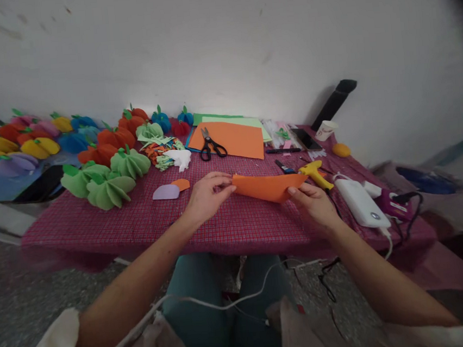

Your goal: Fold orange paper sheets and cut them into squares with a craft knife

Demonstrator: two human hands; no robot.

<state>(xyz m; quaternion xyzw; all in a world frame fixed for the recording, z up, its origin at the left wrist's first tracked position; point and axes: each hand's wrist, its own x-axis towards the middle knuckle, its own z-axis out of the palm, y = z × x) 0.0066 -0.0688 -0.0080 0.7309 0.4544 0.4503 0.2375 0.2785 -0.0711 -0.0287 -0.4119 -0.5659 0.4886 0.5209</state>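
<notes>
While a folded-looking orange sheet [269,187] is held just above the checked tablecloth [220,226], near the table's front edge, both forearms are extended forward from the lower corners of the view and angled inward. By the left hand [209,196], the sheet's left end is pinched between thumb and fingertips, with the back of the hand turned upward and the wrist slightly raised. By the right hand [314,203], the right end is gripped near its lower corner, the thumb laid over the near face and the fingers curled toward the far side. The sheet is stretched lengthwise between the hands. Beside the right hand, a yellow glue gun [317,174] is seen, with a white power bank [362,202] farther right. Left of the left hand, a lilac paper piece [166,192] is laid beside a small orange piece [181,185]. Black-handled scissors [211,145] are rested on flat orange sheets [242,138] behind.
</notes>
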